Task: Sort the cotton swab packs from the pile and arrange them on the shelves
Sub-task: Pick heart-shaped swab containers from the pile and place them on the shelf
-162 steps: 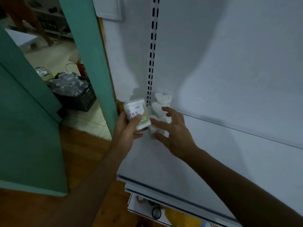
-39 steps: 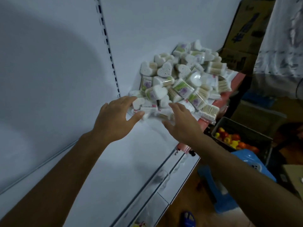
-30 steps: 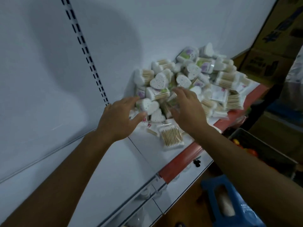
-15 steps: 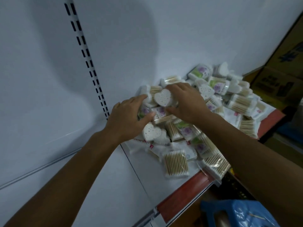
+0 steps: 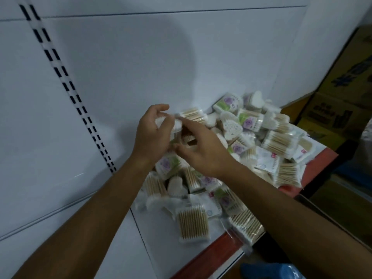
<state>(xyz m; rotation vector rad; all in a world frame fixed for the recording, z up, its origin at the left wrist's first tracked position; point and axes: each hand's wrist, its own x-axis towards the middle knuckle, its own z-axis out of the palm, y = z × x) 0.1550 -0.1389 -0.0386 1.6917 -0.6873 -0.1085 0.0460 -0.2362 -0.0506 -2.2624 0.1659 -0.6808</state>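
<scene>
Mid-pick at the pile [image 5: 231, 158] on the white shelf [image 5: 120, 248], the left hand [image 5: 153, 135] grips a white pack [image 5: 177, 123] while the right hand [image 5: 203, 152] curls around something (motion blur hides what), so next likely comes carrying it to its row.

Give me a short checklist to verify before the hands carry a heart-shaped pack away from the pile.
1. Left hand holds the heart-shaped pack: ok.
2. Right hand free of any pack: cannot tell, blurred.
3. Only one pack lifted: cannot tell.
4. Pile rests fully on the shelf: not ok, packs overhang the red front edge.
5. Bare shelf space left of the pile: ok.
</scene>
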